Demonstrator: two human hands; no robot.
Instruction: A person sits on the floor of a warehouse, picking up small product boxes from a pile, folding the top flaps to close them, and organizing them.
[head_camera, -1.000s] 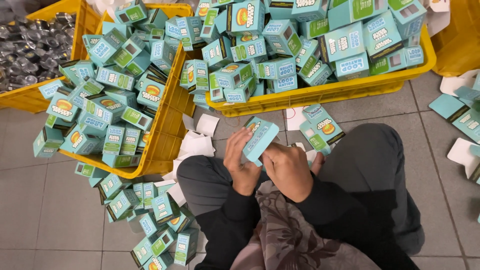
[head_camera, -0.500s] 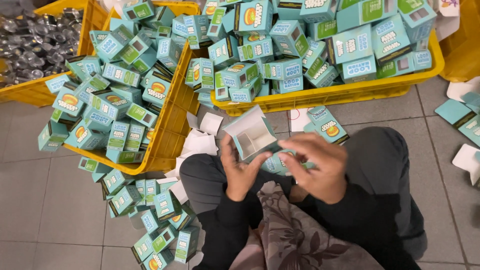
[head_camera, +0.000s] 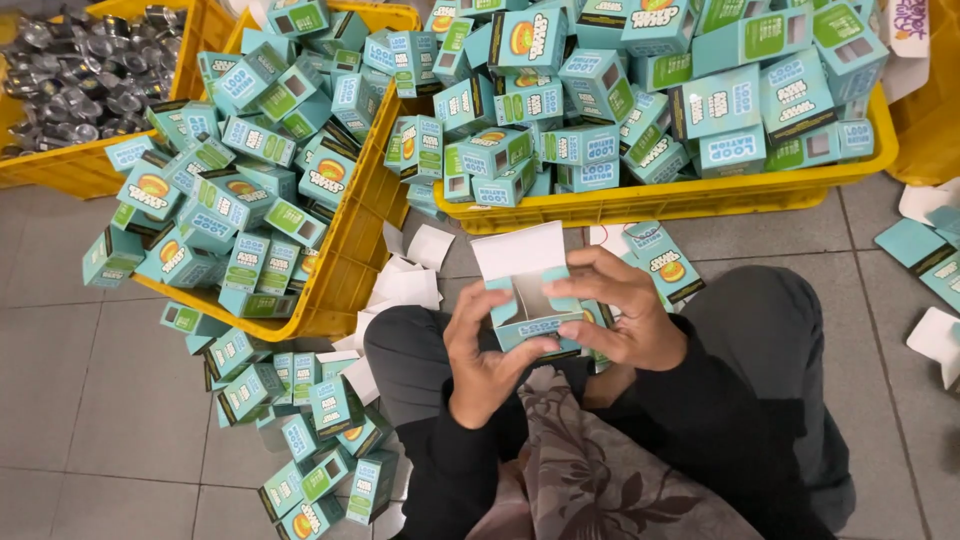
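The small teal cardboard carton (head_camera: 530, 300) sits over the lap, just below the right yellow plastic crate (head_camera: 640, 205) — lid flap up, mouth open, unclosed. Left hand (head_camera: 487, 350) cups it; right hand (head_camera: 620, 315) fingers pinch its side. Heaps of folded cartons (head_camera: 620, 110) fill that crate.

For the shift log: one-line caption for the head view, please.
Left hand and right hand hold an open teal carton before yellow crates heaped with boxes.

Head cam, looking steeply down, close over lap, floor (head_camera: 90, 400)
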